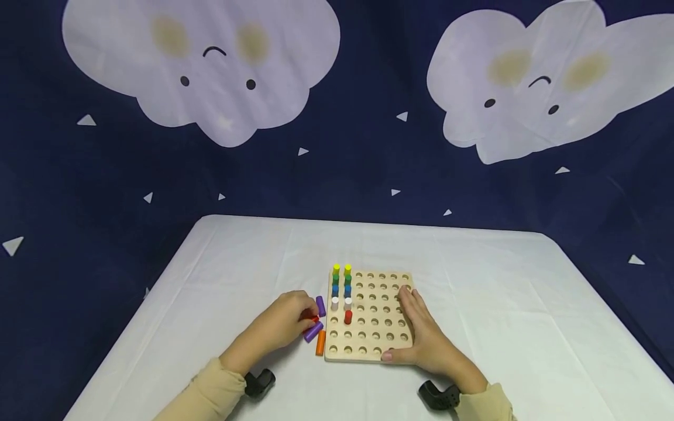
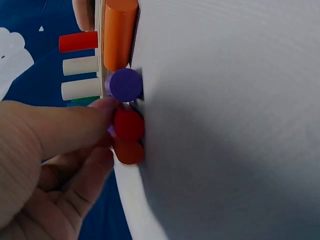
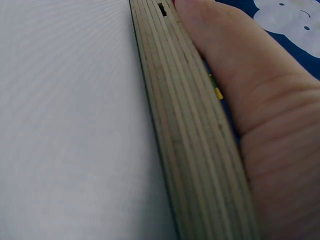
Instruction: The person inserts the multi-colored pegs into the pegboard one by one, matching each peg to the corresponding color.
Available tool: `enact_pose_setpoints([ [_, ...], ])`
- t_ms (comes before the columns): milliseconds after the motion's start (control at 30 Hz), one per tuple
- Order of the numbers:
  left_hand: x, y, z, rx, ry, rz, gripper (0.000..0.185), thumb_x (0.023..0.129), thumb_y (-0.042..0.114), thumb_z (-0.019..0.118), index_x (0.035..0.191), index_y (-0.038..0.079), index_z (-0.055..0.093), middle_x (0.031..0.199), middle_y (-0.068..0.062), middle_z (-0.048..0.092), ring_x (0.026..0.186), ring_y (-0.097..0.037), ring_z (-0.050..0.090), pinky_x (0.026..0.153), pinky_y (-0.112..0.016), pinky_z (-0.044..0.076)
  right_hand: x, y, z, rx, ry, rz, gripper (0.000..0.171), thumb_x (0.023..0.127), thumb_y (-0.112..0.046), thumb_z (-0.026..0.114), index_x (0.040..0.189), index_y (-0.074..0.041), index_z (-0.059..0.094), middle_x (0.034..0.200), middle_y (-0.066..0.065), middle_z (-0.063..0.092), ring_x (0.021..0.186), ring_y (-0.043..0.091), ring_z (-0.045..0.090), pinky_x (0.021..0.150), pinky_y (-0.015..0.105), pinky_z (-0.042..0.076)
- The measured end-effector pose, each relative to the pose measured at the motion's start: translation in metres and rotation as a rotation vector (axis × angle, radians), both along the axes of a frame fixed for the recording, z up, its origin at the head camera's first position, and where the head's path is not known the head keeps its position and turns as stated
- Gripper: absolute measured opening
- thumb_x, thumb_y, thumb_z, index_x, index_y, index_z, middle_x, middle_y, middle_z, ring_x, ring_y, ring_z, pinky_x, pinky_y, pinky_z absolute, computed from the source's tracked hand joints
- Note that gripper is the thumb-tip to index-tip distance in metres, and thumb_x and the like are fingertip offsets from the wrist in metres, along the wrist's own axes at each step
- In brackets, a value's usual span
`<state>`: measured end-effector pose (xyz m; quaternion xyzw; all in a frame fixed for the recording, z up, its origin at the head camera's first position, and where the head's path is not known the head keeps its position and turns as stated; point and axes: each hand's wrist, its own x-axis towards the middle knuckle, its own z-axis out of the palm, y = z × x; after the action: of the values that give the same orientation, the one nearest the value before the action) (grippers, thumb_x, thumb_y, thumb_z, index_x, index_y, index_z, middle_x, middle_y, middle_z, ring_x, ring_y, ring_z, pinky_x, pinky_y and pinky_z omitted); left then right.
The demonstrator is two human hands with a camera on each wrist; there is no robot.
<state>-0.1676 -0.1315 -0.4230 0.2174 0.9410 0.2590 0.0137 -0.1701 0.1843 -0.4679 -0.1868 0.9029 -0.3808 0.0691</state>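
White table (image 1: 253, 257); left hand (image 1: 288, 318) pinches red peg (image 2: 129, 125); right hand (image 1: 425, 338) spread across board (image 1: 368, 328); edge notch (image 3: 162, 9) only in right-wrist view.

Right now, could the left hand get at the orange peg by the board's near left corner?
Probably yes: the left hand is close and nothing covers the orange peg. But a purple peg lies in between, and the hand seems to pinch a red peg, which may need releasing first.

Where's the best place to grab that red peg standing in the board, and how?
Likely best: come straight down and pinch the red peg near its top, left and right. It stands upright with empty holes on both those sides, while a white peg stands just beyond it.
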Motion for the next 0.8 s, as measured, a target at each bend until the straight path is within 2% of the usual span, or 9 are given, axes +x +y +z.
enact_pose_setpoints([
  [167, 0.0025, 0.0019, 0.0005, -0.108, 0.094, -0.038, 0.011, 0.081, -0.001, 0.077, 0.079, 0.007, 0.070, 0.076, 0.001, 0.060, 0.073, -0.010, 0.050, 0.066, -0.026, 0.047, 0.0000, 0.0010, -0.0014, 0.009, 0.011, 0.002, 0.139, 0.059, -0.059, 0.088, 0.160, -0.011, 0.005, 0.168, 0.013, -0.001, 0.153, 0.043, -0.005, 0.113, 0.072, 0.008],
  [333, 0.0018, 0.0036, -0.0002, -0.135, 0.124, -0.041, 0.014, 0.078, -0.002, 0.079, 0.077, 0.009, 0.069, 0.073, 0.001, 0.059, 0.070, -0.010, 0.049, 0.063, -0.024, 0.045, 0.0002, 0.0014, -0.0015, 0.002, 0.016, 0.003, 0.139, 0.059, -0.059, 0.088, 0.160, -0.010, 0.005, 0.168, 0.013, 0.000, 0.153, 0.043, -0.005, 0.114, 0.072, 0.008],
  [600, 0.0001, 0.0048, 0.0022, -0.164, 0.121, -0.041, 0.015, 0.075, -0.001, 0.081, 0.074, 0.008, 0.069, 0.071, 0.001, 0.060, 0.069, -0.010, 0.051, 0.063, -0.025, 0.046, 0.0008, 0.0007, -0.0005, -0.005, 0.007, 0.003, 0.139, 0.060, -0.057, 0.088, 0.159, -0.008, 0.005, 0.167, 0.014, -0.001, 0.152, 0.044, -0.006, 0.114, 0.072, 0.006],
  [800, -0.0020, 0.0055, 0.0057, -0.182, 0.053, -0.033, 0.013, 0.077, 0.002, 0.081, 0.075, 0.009, 0.070, 0.069, 0.004, 0.061, 0.068, -0.008, 0.052, 0.064, -0.027, 0.047, 0.0001, 0.0011, 0.0000, -0.005, 0.013, 0.004, 0.140, 0.059, -0.058, 0.088, 0.159, -0.009, 0.005, 0.168, 0.013, 0.000, 0.153, 0.042, -0.006, 0.115, 0.071, 0.006],
])
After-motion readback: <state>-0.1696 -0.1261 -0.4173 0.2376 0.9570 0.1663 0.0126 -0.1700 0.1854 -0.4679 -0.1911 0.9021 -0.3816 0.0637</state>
